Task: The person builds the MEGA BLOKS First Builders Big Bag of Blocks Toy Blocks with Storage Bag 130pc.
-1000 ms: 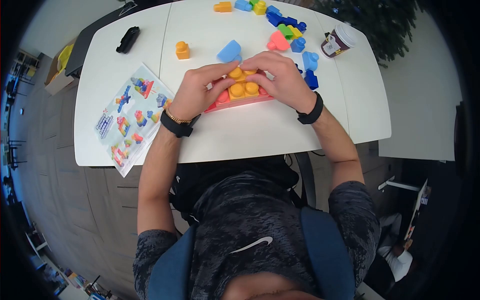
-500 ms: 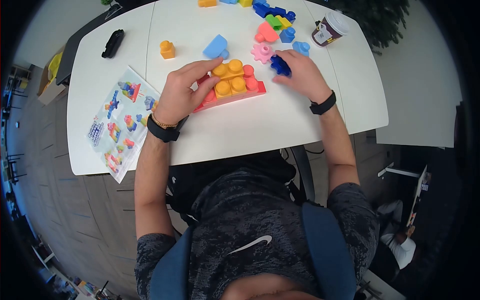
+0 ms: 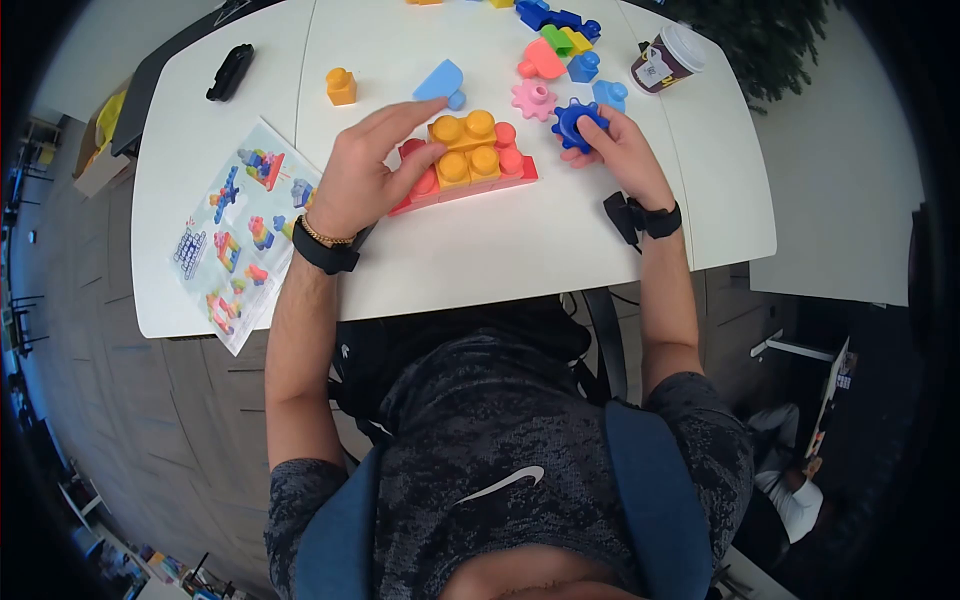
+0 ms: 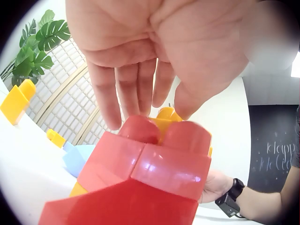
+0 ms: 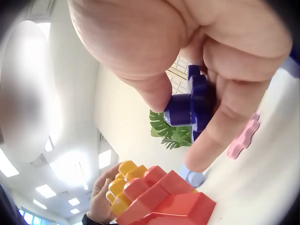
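A blue gear [image 3: 580, 125] is pinched in the right hand [image 3: 632, 158], thumb on its hub and fingers behind it in the right wrist view [image 5: 190, 105]. To its left stands a stepped build of red blocks [image 3: 512, 168] with yellow blocks [image 3: 467, 148] in the middle and on top. The left hand [image 3: 368, 170] lies around the build's left side, fingers extended and thumb near the yellow blocks. In the left wrist view the fingers hang just above red blocks [image 4: 166, 164]; whether they touch is hard to tell.
Behind the build lie a light blue block [image 3: 438, 82] and a pink gear [image 3: 534, 99]. A yellow block [image 3: 341, 86], a printed sheet [image 3: 245, 225] and a black case [image 3: 231, 72] are on the left. A lidded cup [image 3: 668, 60] stands back right, near several loose blocks.
The right hand has left the yellow blocks, taken hold of the blue gear, and turned it hub up. The left hand has stayed beside the build.
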`<action>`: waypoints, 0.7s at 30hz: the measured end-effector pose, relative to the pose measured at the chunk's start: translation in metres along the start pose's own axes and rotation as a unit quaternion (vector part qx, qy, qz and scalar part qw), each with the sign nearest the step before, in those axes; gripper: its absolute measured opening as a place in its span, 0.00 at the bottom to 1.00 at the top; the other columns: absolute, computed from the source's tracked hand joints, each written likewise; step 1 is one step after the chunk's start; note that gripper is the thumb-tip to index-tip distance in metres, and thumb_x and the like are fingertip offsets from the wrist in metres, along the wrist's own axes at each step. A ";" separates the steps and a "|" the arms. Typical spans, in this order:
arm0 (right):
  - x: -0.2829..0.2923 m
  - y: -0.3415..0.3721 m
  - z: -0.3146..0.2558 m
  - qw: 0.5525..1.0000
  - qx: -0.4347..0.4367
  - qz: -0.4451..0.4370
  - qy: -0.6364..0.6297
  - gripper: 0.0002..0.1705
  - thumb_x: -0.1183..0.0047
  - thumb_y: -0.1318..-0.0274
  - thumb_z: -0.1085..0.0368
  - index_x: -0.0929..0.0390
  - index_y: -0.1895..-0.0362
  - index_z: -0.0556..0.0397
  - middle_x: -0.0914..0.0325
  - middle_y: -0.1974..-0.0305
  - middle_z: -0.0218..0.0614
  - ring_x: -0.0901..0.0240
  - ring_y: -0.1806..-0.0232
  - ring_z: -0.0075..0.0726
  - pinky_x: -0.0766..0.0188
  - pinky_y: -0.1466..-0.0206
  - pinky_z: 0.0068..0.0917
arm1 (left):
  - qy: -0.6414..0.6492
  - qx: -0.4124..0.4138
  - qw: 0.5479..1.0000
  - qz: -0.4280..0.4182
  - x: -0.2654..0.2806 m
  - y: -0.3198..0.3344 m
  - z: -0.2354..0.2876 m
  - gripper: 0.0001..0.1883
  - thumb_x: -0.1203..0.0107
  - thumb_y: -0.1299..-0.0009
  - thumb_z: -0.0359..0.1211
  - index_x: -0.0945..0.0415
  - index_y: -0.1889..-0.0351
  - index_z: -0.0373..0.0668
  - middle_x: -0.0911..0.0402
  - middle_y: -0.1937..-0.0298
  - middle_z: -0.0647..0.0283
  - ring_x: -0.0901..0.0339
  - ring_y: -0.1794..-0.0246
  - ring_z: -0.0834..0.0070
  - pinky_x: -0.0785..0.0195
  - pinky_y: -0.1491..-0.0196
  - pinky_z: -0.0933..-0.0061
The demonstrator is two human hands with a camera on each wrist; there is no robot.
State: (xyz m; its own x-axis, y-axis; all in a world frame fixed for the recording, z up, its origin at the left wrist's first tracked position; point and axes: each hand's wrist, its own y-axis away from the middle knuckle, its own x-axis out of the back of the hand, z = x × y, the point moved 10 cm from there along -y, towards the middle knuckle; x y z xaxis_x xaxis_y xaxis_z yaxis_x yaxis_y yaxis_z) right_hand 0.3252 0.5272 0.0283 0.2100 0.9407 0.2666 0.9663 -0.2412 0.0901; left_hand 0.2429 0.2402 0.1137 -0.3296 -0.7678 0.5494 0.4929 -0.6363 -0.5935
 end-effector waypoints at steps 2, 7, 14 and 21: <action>-0.005 0.005 0.003 0.997 -0.025 -0.014 -0.075 0.22 0.46 0.22 0.54 0.25 0.41 0.62 0.15 0.53 0.42 0.13 0.58 0.34 0.15 0.57 0.26 | 0.007 0.000 1.000 0.020 0.008 0.000 0.001 0.20 0.32 0.30 0.26 0.16 0.40 0.38 0.10 0.49 0.55 0.13 0.55 0.67 0.20 0.49 0.69; -0.005 0.007 0.009 0.990 -0.009 -0.032 -0.138 0.19 0.44 0.24 0.60 0.26 0.40 0.61 0.16 0.49 0.42 0.13 0.52 0.35 0.15 0.47 0.29 | 0.002 0.009 0.999 0.042 0.020 0.001 -0.002 0.15 0.33 0.30 0.26 0.14 0.46 0.37 0.10 0.50 0.57 0.13 0.53 0.69 0.20 0.49 0.70; -0.036 0.051 -0.068 0.960 0.266 -0.089 -0.008 0.25 0.29 0.46 0.79 0.22 0.44 0.58 0.17 0.46 0.38 0.19 0.41 0.36 0.22 0.34 0.31 | 0.061 0.006 0.997 0.056 0.037 0.010 0.032 0.06 0.31 0.32 0.28 0.10 0.59 0.37 0.10 0.67 0.59 0.15 0.70 0.73 0.24 0.63 0.76; -0.085 0.112 -0.117 0.908 0.388 -0.048 0.152 0.30 0.25 0.65 0.77 0.17 0.50 0.54 0.19 0.42 0.41 0.19 0.41 0.46 0.20 0.38 0.36 | 0.269 0.239 0.926 -0.113 -0.053 0.047 0.048 0.25 0.32 0.26 0.36 0.22 0.35 0.33 0.11 0.61 0.58 0.17 0.68 0.82 0.23 0.68 0.80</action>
State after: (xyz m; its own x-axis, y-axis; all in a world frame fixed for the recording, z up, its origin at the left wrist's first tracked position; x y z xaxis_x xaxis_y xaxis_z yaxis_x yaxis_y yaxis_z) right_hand 0.3979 0.3925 0.1276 0.1819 0.8110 0.5560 0.8170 0.1900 -0.5445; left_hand 0.3222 0.2542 0.0847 -0.7582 -0.6267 0.1799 0.6197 -0.7784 -0.1000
